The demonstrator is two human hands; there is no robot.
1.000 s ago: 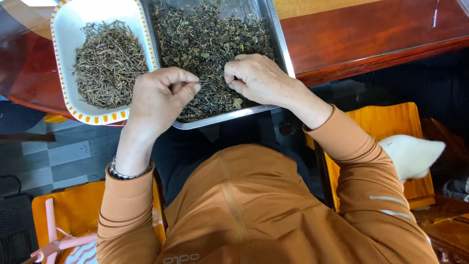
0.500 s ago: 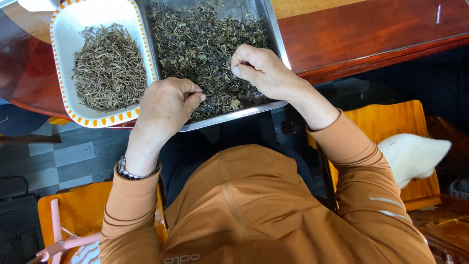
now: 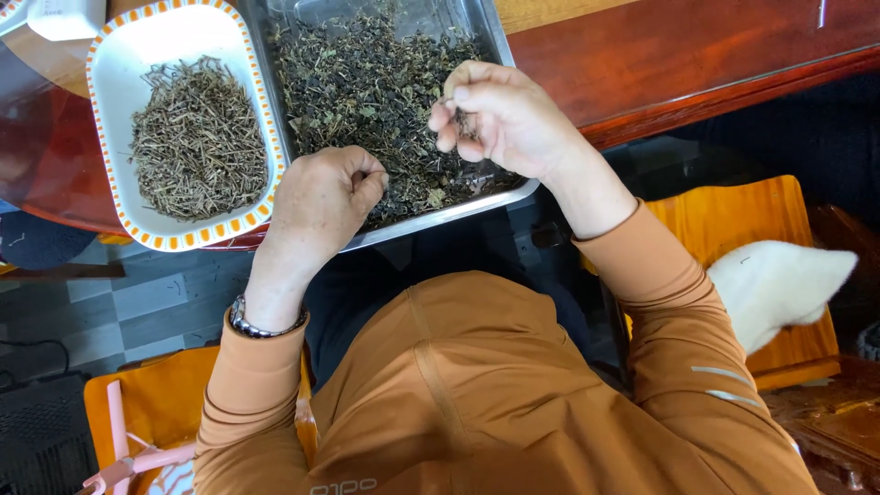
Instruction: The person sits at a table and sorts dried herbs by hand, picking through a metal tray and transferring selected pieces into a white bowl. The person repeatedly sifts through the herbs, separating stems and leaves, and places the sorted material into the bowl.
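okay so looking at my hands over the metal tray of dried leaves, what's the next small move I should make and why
Probably carry the right hand left to the white dish and drop the bit pinched in its fingertips. That hand is raised over the metal tray of mixed dried leaves, while the dish holds only a pile of thin stems. The left hand rests curled at the tray's near edge.

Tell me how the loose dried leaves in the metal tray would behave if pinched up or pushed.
The dried leaves look thin and curled, so probably very light and brittle, crumbling under a firm pinch. They lie as a loose heap in the metal tray, so pushing likely scatters them. The right hand pinches only a few bits, suggesting they slip away easily.
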